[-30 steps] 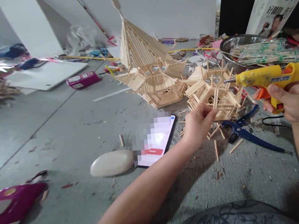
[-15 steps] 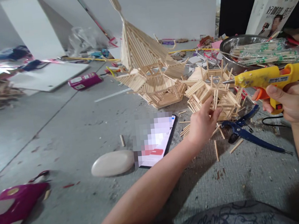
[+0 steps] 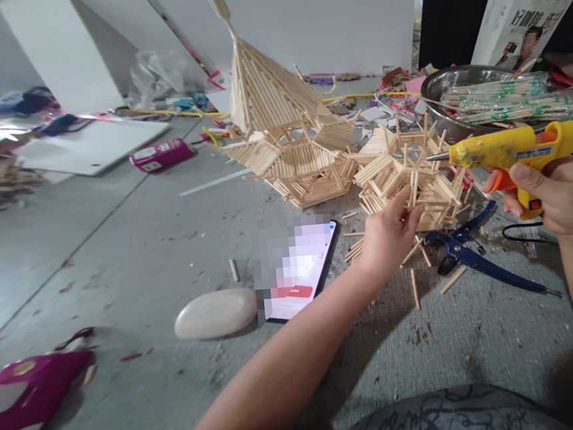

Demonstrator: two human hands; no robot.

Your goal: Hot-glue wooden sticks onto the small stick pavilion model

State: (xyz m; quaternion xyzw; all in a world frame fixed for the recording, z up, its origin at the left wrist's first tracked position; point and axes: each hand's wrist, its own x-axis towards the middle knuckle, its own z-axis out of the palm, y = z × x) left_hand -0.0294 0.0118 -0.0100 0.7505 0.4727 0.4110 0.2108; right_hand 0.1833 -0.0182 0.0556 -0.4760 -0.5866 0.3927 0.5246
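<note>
My right hand (image 3: 566, 197) is wrapped round the handle of a yellow glue gun (image 3: 501, 148), its metal nozzle pointing left over a low wooden-stick frame (image 3: 432, 192). At the near side of that frame, my left hand (image 3: 388, 233) is closed, thumb and fingers pinching a short wooden stick (image 3: 414, 187); the fingertips partly hide the grip. Behind and to the left stands a larger stick model (image 3: 306, 153) with a tall pointed roof (image 3: 270, 86). Blue cutting pliers (image 3: 486, 264) lie on the floor below the glue gun, with loose cut sticks (image 3: 415, 289) around.
A lit phone (image 3: 297, 281) and a white rounded case (image 3: 215, 313) lie left of my forearm. Purple objects (image 3: 162, 155) are on the floor at left. A metal bowl (image 3: 457, 103) with bagged sticks (image 3: 508, 105) stands at back right. Scraps line the wall.
My left hand has shifted very slightly at the frame. The glue gun and my right hand stay in place.
</note>
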